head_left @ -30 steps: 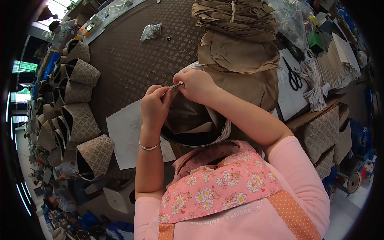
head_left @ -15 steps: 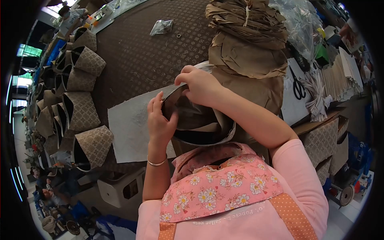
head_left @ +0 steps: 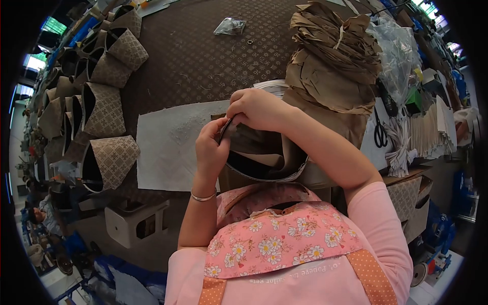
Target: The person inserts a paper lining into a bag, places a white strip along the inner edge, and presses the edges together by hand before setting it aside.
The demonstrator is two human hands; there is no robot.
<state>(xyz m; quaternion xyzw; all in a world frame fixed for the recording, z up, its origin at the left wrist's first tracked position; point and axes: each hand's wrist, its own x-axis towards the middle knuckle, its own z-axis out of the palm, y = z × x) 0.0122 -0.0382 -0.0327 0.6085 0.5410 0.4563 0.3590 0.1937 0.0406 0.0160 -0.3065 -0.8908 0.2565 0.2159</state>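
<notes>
In front of my chest stands an open bag body [head_left: 267, 162] with a dark inner wall and a brown lining folded inside. My left hand [head_left: 212, 147] is closed on its left rim, thumb inside and fingers outside. From above, my right hand [head_left: 256, 108] pinches the same stretch of rim, its fingertips close to those of the left. The rim between the hands is drawn into a narrow dark edge. Whether the right fingertips also hold something small is hidden. A white sheet [head_left: 168, 152] with scattered bits lies left of the bag.
Patterned bag bodies [head_left: 109, 157] stand in rows on the left. A bundle of brown lining pieces [head_left: 330, 76] lies at the back right, with black scissors [head_left: 379, 133] and white strips [head_left: 401, 157] beyond. A small plastic packet [head_left: 230, 26] lies far back. A stool [head_left: 134, 223] stands lower left.
My left hand has gone from spread fingers by the rim to gripping it. My right hand has come closer to the left, and the rim is now pinched between them. The view has shifted.
</notes>
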